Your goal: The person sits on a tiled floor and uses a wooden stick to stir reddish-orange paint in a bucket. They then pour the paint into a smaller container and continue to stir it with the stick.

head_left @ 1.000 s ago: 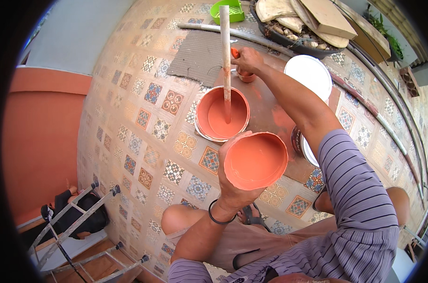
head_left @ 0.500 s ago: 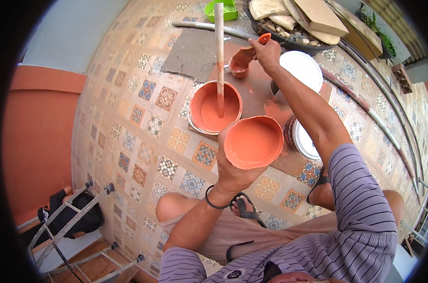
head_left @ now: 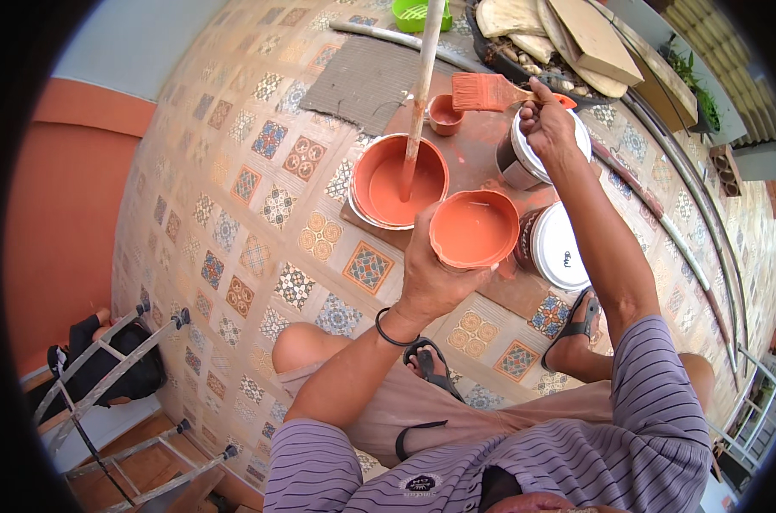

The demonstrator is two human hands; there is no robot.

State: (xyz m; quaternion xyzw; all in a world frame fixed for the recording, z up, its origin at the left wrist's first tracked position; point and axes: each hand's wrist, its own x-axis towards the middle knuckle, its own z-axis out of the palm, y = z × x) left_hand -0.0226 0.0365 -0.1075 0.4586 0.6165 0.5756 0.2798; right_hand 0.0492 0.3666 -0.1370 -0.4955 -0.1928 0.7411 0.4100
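Note:
My left hand (head_left: pixel 430 275) is wrapped round a cut-down tub of orange paint (head_left: pixel 473 231), held up with its open top toward me. Its rim is rough and uneven. In my right hand (head_left: pixel 546 120) is a paintbrush (head_left: pixel 490 91), gripped by its handle, with orange-coated bristles pointing left. Below the bristles stands a small orange-stained cup (head_left: pixel 445 115). Just left of the tub I hold, a larger paint bucket (head_left: pixel 366 175) contains more orange paint, with a long wooden stick (head_left: pixel 422 85) leaning in it.
Two white-lidded paint cans (head_left: pixel 567 248) stand at the right on a paint-stained board (head_left: pixel 516 295). A dark planter (head_left: pixel 490 51) with stones and boards is at the back. Long pipes (head_left: pixel 661 214) lie along the right. A metal ladder (head_left: pixel 114 376) and another person (head_left: pixel 106 342) are at lower left.
My right hand has lifted the paintbrush out of the small cup and moved right, turning the brush sideways. My left hand still holds the tub, slightly farther right in view.

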